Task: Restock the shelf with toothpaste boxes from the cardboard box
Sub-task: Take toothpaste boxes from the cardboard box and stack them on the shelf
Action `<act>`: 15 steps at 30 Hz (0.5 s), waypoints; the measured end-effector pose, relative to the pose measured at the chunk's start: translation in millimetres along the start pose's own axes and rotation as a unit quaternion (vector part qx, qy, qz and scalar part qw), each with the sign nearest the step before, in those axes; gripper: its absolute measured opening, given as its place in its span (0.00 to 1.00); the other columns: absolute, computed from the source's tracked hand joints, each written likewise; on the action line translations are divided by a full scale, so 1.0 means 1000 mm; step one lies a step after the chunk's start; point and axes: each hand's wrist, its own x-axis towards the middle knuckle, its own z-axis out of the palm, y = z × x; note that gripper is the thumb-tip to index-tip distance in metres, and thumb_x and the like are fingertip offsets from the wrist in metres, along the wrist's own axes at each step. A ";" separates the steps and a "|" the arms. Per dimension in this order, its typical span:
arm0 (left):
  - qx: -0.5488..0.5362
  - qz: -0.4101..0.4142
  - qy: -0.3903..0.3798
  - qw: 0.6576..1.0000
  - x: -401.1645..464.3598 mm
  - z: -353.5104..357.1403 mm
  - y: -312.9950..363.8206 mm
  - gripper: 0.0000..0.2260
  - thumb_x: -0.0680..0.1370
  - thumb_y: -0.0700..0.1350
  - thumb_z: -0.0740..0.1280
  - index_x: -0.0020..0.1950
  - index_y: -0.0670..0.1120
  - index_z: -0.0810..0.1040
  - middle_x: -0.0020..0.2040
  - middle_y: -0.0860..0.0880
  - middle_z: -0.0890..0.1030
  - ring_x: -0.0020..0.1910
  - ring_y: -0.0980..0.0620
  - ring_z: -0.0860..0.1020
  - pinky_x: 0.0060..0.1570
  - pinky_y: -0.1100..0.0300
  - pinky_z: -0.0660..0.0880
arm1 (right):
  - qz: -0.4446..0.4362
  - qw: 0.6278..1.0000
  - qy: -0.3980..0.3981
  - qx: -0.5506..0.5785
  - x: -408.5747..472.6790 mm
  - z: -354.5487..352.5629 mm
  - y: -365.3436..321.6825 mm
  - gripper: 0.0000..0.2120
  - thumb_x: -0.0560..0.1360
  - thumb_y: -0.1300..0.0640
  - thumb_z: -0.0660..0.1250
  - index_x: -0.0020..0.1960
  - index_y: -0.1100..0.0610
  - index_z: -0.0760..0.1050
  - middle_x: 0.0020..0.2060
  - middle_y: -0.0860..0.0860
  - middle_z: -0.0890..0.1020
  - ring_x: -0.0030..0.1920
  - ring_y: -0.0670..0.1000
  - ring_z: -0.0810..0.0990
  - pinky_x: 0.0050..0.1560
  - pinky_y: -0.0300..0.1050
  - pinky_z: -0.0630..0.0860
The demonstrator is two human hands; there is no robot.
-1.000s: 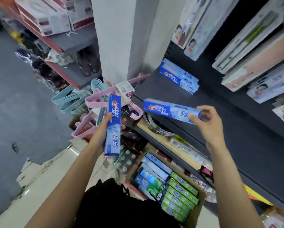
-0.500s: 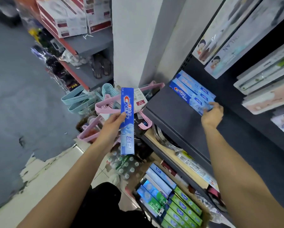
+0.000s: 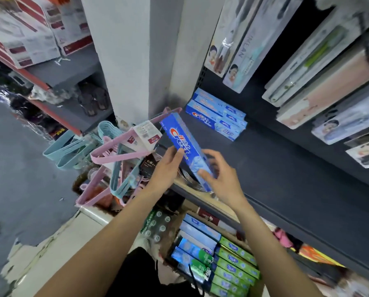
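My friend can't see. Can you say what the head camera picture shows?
Two hands, left hand and right hand, hold one blue toothpaste box over a dark shelf where a few matching boxes are stacked. Below sits a cardboard box of blue and green toothpaste.

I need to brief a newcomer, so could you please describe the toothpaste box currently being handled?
Start at the dark shelf, where blue boxes lie stacked by the white pillar. The handled box is in front of the shelf's edge, tilted, held by the left hand and right hand. It alone is off the shelf.
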 end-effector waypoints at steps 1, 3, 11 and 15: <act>0.162 0.050 -0.009 0.985 0.009 0.000 -0.010 0.14 0.82 0.50 0.56 0.65 0.47 0.72 0.63 0.49 0.76 0.65 0.52 0.72 0.61 0.57 0.67 | -0.015 0.998 0.035 -0.059 0.009 -0.009 0.010 0.21 0.74 0.60 0.69 0.63 0.46 0.70 0.54 0.45 0.79 0.52 0.47 0.78 0.50 0.42 0.74; 0.443 0.106 -0.030 0.890 0.023 -0.006 -0.031 0.22 0.82 0.54 0.53 0.75 0.49 0.61 0.76 0.49 0.61 0.76 0.50 0.56 0.72 0.49 0.53 | -0.043 0.979 0.082 -0.180 0.034 -0.024 0.031 0.22 0.73 0.64 0.68 0.63 0.48 0.71 0.57 0.50 0.79 0.54 0.54 0.76 0.55 0.50 0.71; 0.653 0.091 -0.096 0.746 0.038 -0.013 -0.048 0.28 0.81 0.52 0.52 0.78 0.50 0.43 0.79 0.53 0.44 0.77 0.52 0.48 0.74 0.43 0.42 | -0.031 0.918 0.130 -0.374 0.128 -0.035 0.065 0.23 0.73 0.69 0.65 0.65 0.55 0.72 0.67 0.57 0.70 0.68 0.60 0.64 0.67 0.58 0.63; 0.665 0.093 -0.096 0.734 0.040 -0.012 -0.046 0.29 0.81 0.51 0.55 0.78 0.50 0.44 0.79 0.53 0.46 0.77 0.51 0.48 0.74 0.42 0.43 | 0.018 0.914 0.147 -0.378 0.129 -0.025 0.068 0.26 0.70 0.69 0.67 0.65 0.53 0.72 0.73 0.57 0.59 0.75 0.60 0.53 0.74 0.59 0.43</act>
